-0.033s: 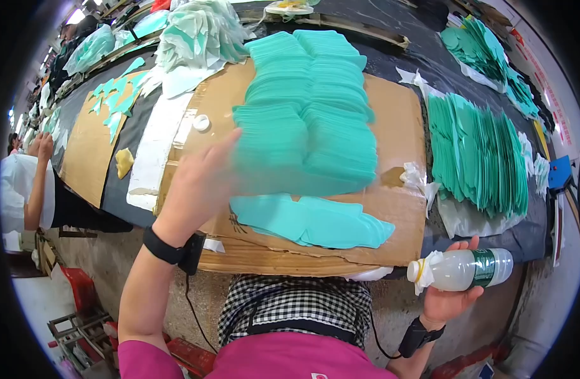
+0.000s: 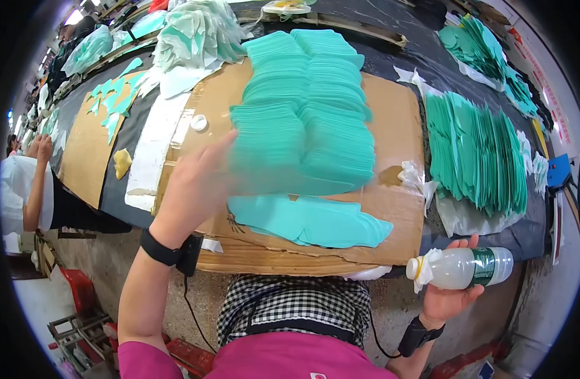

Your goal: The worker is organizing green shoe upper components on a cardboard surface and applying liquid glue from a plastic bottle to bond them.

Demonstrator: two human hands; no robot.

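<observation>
My right hand [image 2: 451, 297] is wrapped round a clear plastic bottle [image 2: 457, 269] with a green label, lying sideways beyond the cardboard's near right corner. White cloth tied with a yellow band covers the bottle's neck. My left hand [image 2: 198, 183] is at the left edge of a long fanned stack of turquoise sheet pieces [image 2: 305, 120]. Its fingertips are smeared by motion, so their grip is unclear. Nearer to me, a few lighter turquoise pieces [image 2: 309, 221] lie flat on the cardboard [image 2: 397, 221].
Right of the cardboard stands a row of green pieces [image 2: 476, 155]. A white cap [image 2: 199, 122] and a yellow sponge-like lump [image 2: 122, 163] lie to the left. Pale pieces [image 2: 195, 38] are heaped at the back. Another person's arm [image 2: 37, 189] shows at far left.
</observation>
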